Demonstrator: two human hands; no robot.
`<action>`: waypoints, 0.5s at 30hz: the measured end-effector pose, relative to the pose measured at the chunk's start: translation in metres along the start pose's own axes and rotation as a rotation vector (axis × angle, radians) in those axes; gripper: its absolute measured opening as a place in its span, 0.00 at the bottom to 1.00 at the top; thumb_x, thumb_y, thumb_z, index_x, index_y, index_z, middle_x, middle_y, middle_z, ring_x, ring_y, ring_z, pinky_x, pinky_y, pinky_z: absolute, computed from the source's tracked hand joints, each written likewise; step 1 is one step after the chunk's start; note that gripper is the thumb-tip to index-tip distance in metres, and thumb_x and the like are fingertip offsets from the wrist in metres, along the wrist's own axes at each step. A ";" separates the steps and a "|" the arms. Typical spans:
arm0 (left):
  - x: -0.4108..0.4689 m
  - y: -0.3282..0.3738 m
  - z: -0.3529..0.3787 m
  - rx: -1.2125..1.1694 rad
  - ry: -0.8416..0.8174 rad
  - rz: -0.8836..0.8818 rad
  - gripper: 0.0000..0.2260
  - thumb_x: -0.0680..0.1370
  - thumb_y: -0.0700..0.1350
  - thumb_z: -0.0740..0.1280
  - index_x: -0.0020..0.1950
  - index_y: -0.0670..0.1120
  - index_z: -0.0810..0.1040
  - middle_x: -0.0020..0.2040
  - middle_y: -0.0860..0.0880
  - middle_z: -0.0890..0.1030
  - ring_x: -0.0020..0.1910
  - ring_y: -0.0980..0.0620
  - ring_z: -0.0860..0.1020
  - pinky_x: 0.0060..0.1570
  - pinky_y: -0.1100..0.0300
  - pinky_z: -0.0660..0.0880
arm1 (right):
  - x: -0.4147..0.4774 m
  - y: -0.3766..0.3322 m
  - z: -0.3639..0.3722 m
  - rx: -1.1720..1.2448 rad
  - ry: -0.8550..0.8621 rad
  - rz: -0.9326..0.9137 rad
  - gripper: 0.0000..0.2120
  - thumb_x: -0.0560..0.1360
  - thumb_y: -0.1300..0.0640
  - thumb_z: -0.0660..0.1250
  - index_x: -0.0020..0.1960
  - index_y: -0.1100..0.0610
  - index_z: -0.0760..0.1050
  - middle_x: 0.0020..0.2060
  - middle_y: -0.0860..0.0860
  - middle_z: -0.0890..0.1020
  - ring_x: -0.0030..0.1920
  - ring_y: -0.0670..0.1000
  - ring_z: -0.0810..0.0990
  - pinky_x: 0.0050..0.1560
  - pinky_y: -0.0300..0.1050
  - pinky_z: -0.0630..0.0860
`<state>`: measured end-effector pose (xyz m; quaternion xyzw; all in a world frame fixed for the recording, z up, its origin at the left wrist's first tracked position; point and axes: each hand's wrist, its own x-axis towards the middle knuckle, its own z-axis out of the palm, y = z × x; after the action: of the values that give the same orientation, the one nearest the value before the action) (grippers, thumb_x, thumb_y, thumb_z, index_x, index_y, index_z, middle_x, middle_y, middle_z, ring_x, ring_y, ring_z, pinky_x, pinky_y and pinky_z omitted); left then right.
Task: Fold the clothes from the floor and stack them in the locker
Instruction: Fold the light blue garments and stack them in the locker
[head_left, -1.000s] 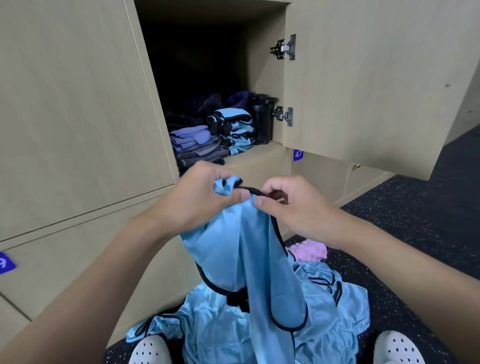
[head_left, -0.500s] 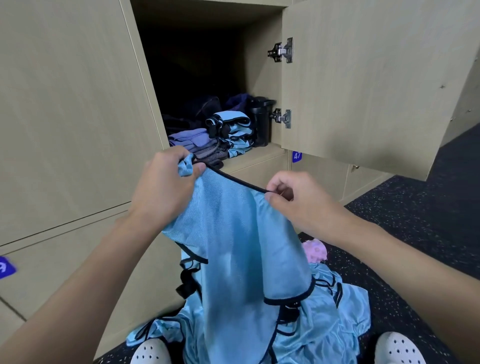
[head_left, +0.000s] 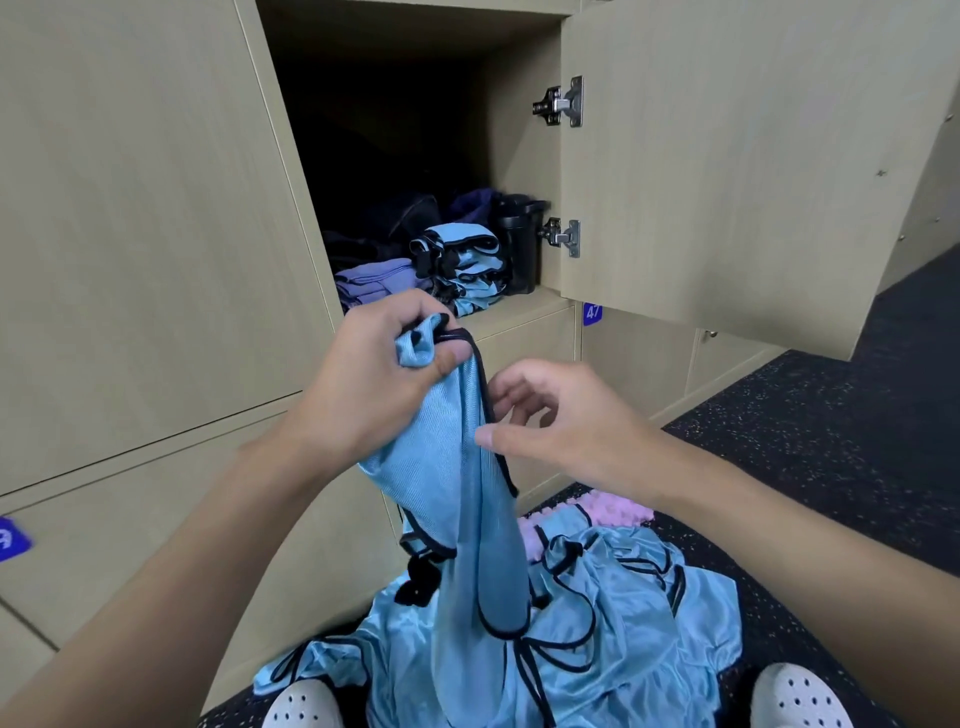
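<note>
Now | left grip (head_left: 379, 374) holds blue garment (head_left: 457, 493) | locker tag (head_left: 592, 313) reads 47

Two white perforated shoes (head_left: 800, 699) poke in at the bottom edge, a blue "47" tag (head_left: 592, 313) well above them.

My left hand (head_left: 379, 379) grips the blue garment (head_left: 457, 467) by its top corner; my right hand (head_left: 566, 426) hovers beside the black trim (head_left: 482, 376), thumb perhaps touching it.
</note>
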<state>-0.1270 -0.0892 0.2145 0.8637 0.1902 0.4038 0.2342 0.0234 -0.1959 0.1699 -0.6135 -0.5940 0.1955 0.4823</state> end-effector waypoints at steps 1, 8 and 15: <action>0.000 0.000 0.000 -0.008 -0.006 0.006 0.09 0.76 0.39 0.73 0.41 0.49 0.75 0.37 0.56 0.77 0.34 0.64 0.74 0.37 0.73 0.69 | 0.000 0.000 0.002 0.006 -0.006 -0.004 0.09 0.72 0.57 0.76 0.50 0.52 0.79 0.44 0.48 0.83 0.39 0.42 0.77 0.38 0.30 0.72; -0.001 0.001 -0.003 -0.041 -0.037 0.075 0.09 0.76 0.35 0.72 0.42 0.46 0.75 0.37 0.56 0.75 0.35 0.65 0.73 0.38 0.75 0.68 | 0.002 0.007 0.006 0.001 -0.010 0.031 0.10 0.72 0.61 0.75 0.47 0.54 0.74 0.39 0.56 0.81 0.34 0.44 0.74 0.37 0.38 0.72; 0.004 -0.018 -0.013 0.103 -0.012 -0.018 0.09 0.76 0.35 0.73 0.42 0.46 0.75 0.38 0.51 0.77 0.34 0.61 0.71 0.36 0.73 0.67 | 0.002 0.008 -0.008 -0.112 -0.046 0.098 0.13 0.73 0.58 0.75 0.36 0.55 0.72 0.27 0.46 0.70 0.25 0.41 0.65 0.28 0.33 0.61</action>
<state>-0.1375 -0.0692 0.2138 0.8753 0.2172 0.3860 0.1943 0.0344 -0.1956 0.1673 -0.6632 -0.5841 0.1993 0.4234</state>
